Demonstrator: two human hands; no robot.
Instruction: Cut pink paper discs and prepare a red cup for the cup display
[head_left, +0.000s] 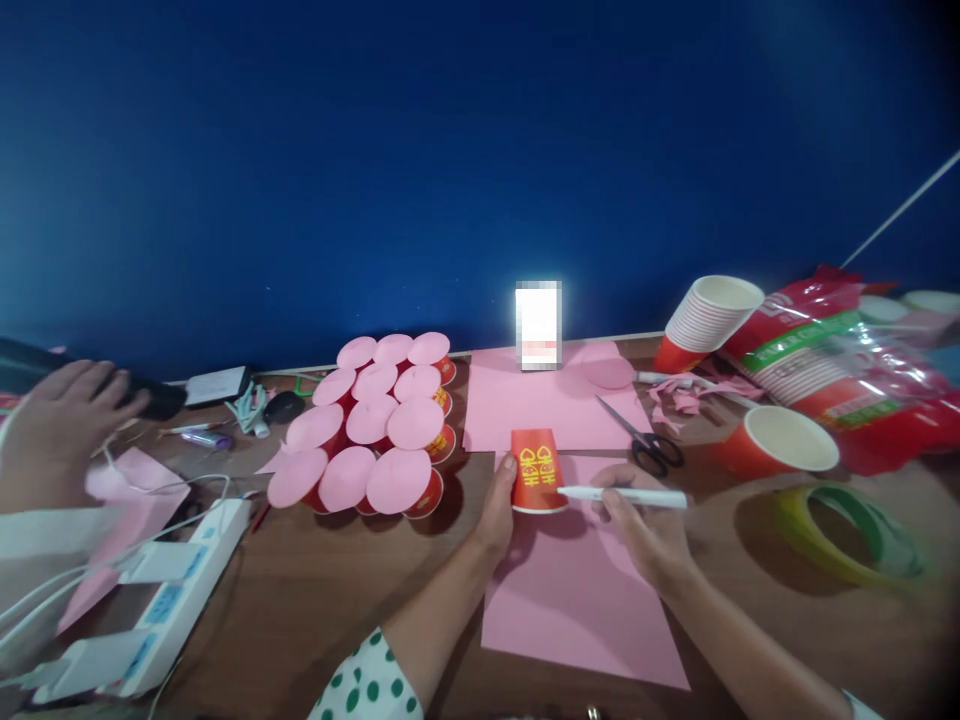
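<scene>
A red paper cup with yellow characters (538,470) is upside down, its white rim towards the pink sheet (585,600). Around its left side curls my left hand (499,500), thumb against the wall. My right hand (649,530) grips a white marker pen (630,496), whose tip points left at the cup's lower right side. Whether the tip touches the cup, I cannot tell. Beyond the cup lies another pink sheet (525,405), with black-handled scissors (645,440) at its right edge.
Left stand rows of red cups topped with pink paper discs (371,420). A co-worker's hand (60,430) and a power strip (180,600) are farther left. At right are a loose cup (787,445), stacked cups (709,320), bagged cups (832,370) and a tape roll (795,540).
</scene>
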